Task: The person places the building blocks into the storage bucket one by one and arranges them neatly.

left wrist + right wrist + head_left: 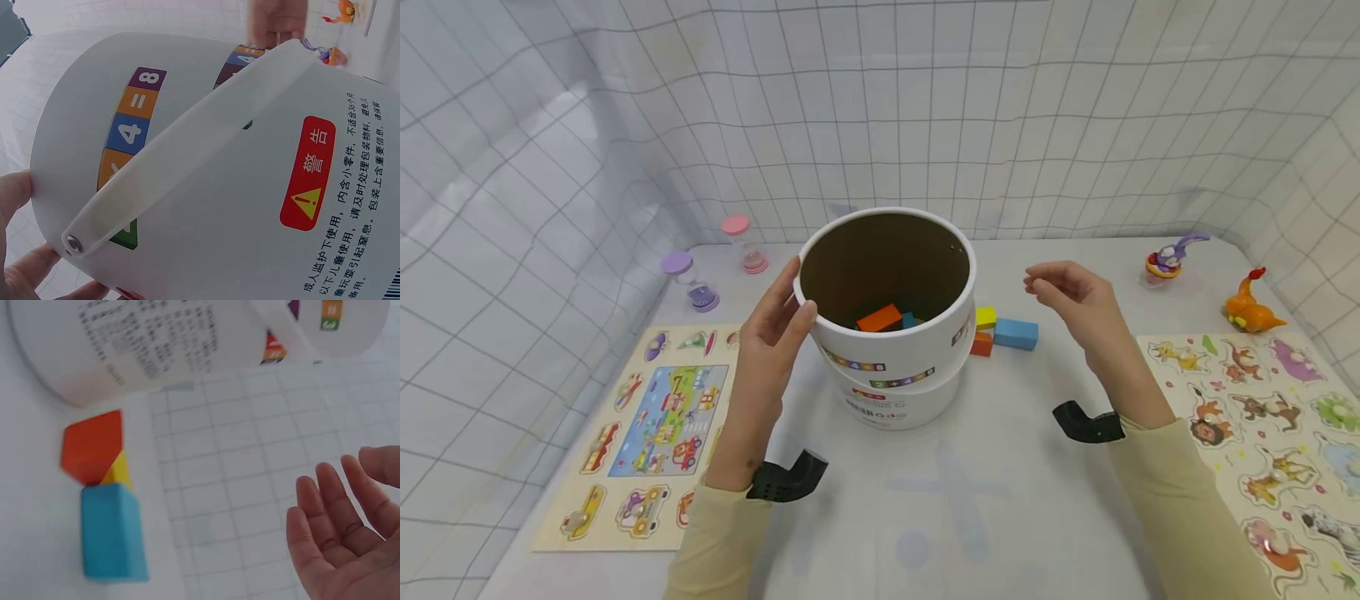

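A white bucket with number stickers stands upright on the table. At the left side of its rim my left hand grips it, fingers and thumb spread along the edge. Inside lie an orange block and part of a blue one; the rest of the contents is hidden. My right hand hovers to the right of the bucket, fingers loosely bent and holding nothing. Beside the bucket's right side lie a blue block, a yellow block and an orange-red block, close together.
A vehicle puzzle board lies at left, with a purple hourglass and a pink hourglass behind it. An animal puzzle board lies at right. Beyond it are an orange toy and a purple toy.
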Motion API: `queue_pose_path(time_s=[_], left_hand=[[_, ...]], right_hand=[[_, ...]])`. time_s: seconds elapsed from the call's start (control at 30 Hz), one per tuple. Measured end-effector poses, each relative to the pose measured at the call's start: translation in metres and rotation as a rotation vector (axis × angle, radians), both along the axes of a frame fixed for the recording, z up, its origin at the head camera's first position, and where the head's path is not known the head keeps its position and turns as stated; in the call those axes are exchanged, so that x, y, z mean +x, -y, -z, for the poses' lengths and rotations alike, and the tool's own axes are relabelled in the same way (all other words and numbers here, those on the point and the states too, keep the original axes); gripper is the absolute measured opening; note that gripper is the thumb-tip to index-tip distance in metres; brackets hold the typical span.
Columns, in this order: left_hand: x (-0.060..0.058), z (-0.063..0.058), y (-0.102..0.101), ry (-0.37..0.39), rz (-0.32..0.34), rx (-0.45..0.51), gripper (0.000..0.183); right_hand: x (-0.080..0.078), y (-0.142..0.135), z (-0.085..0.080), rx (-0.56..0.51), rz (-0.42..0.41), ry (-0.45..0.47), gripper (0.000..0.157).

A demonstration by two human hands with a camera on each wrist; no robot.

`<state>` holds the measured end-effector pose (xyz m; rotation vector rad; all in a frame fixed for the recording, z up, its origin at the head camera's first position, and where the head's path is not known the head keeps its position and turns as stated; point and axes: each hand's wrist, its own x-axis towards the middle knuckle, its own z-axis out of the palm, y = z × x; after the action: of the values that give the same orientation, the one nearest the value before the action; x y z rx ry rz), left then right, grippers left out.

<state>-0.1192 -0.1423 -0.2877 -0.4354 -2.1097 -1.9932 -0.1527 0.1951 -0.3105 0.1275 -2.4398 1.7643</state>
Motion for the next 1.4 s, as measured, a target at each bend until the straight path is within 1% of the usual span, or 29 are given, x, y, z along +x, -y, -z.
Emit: queue_pose_path(time_s=[0.1, 0.23, 0.33, 0.4, 0.5, 0.57, 0.63, 0.7, 0.87, 1.03, 1.23, 1.33, 1.4], left_hand=[[0.000, 0.000, 0.000, 0.005, -0.001, -0.004, 0.051], [0.000, 0.000, 0.000, 0.010, -0.005, -0.008, 0.051], [0.000, 0.000, 0.000, 0.015, -0.007, -0.009, 0.050], [0.000, 0.000, 0.000, 0.019, -0.006, -0.007, 0.050], [0.000, 0.000, 0.000, 0.021, -0.004, -0.006, 0.050], [0.000, 0.000, 0.000, 0.018, 0.000, -0.002, 0.050], [-0.001, 0.000, 0.000, 0.011, 0.004, 0.001, 0.050], [-0.001, 0.000, 0.000, 0.005, 0.009, 0.006, 0.050], [-0.001, 0.000, 0.000, 0.008, 0.009, 0.004, 0.050], [0.000, 0.000, 0.000, 0.012, 0.010, 0.003, 0.050], [0.000, -0.001, 0.000, 0.015, 0.010, 0.009, 0.049], [0.001, -0.003, -0.001, 0.036, 0.005, 0.011, 0.048], [0.003, -0.005, 0.000, 0.066, -0.002, 0.017, 0.047]], right_hand=[[-0.002, -0.013, 0.023, 0.098, -0.028, 0.114, 0.043], [-0.006, -0.025, 0.047, 0.165, -0.080, 0.171, 0.046], [-0.008, -0.028, 0.059, 0.189, -0.110, 0.213, 0.047], [-0.010, -0.028, 0.065, 0.217, -0.144, 0.239, 0.050], [-0.012, -0.024, 0.071, 0.289, -0.176, 0.258, 0.054], [-0.013, -0.022, 0.074, 0.341, -0.173, 0.245, 0.055], [-0.013, -0.020, 0.076, 0.398, -0.143, 0.228, 0.054], [-0.014, -0.018, 0.078, 0.446, -0.104, 0.213, 0.050], [-0.014, -0.016, 0.080, 0.499, -0.029, 0.209, 0.038], [-0.013, -0.017, 0.080, 0.509, -0.024, 0.209, 0.039], [-0.012, -0.018, 0.078, 0.488, -0.026, 0.211, 0.039], [-0.011, -0.020, 0.076, 0.466, -0.025, 0.217, 0.040], [-0.010, -0.022, 0.075, 0.450, -0.025, 0.220, 0.040]])
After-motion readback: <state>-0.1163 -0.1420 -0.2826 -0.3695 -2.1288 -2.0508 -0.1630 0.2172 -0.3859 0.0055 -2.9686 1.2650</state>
